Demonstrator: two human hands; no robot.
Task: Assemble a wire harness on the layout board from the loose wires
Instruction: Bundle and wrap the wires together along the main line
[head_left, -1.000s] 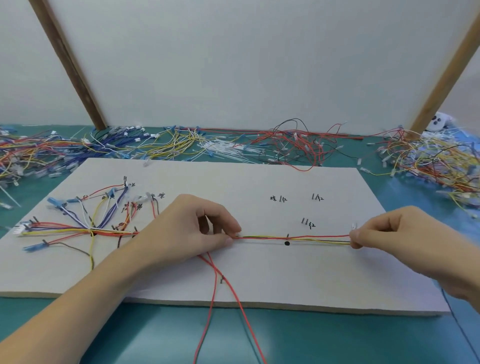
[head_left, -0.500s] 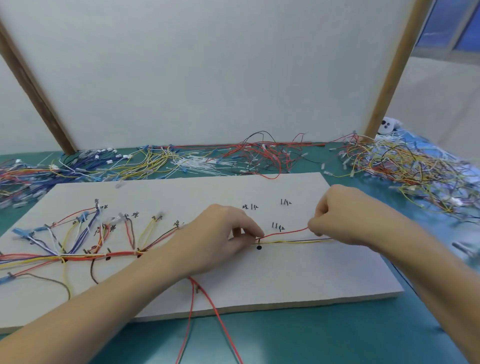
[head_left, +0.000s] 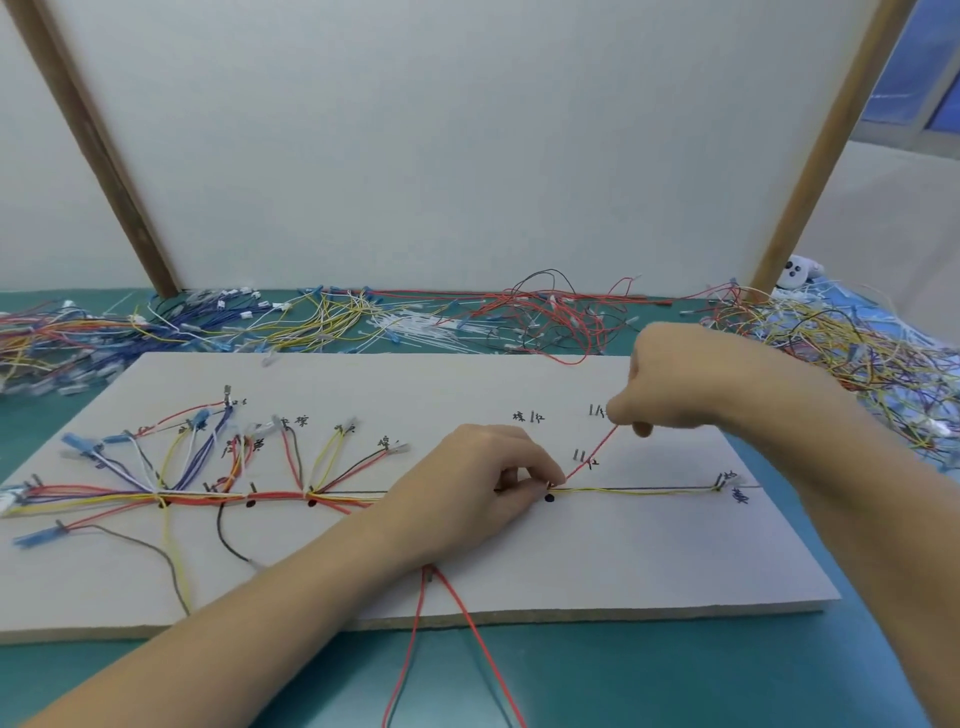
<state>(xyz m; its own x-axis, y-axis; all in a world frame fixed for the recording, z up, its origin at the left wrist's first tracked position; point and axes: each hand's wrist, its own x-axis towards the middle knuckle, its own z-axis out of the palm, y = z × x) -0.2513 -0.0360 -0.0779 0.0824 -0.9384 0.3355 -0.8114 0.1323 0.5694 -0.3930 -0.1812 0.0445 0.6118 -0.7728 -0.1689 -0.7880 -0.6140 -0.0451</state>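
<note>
The right hand (head_left: 675, 389) has pulled the thin red wire (head_left: 592, 452) out of the trunk, pinching its end up toward the upper-right pegs. The left hand (head_left: 483, 478) pinches the multicoloured wire bundle (head_left: 634, 489) mid-frame on the flat white layout board (head_left: 519, 571), so a branch is being routed.

Head view, down over layout board (head_left: 519, 582)

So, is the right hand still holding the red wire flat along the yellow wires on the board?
No, the right hand has lifted the red wire diagonally away from the yellow wires.
</note>
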